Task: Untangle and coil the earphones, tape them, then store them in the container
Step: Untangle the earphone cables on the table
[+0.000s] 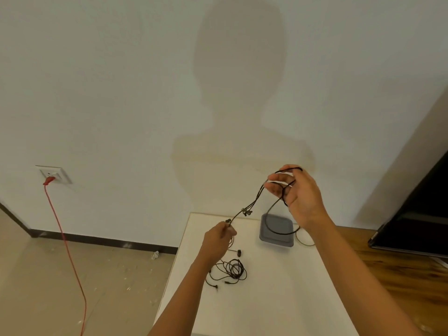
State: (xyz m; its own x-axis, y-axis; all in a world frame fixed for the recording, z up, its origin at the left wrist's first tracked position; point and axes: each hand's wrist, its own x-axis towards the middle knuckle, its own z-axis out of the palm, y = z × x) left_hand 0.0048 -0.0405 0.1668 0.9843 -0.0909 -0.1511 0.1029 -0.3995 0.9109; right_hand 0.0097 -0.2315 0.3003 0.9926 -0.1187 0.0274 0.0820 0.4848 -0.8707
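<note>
Visible body parts: left hand [218, 240], right hand [300, 197] and both forearms [358, 275]. Both hands are bare. Both forearms are bare along their whole visible length, from the wrist to the lower frame edge.

The earphones [246, 211] are black, and a second pair [233, 269] is black too. The container [276, 241] is plain grey, the surface [266, 299] white. A red cable [48, 181] leaves a white socket [52, 171]. The wall [121, 93] is white; the floor [400, 275] shows brown wood grain.
</note>
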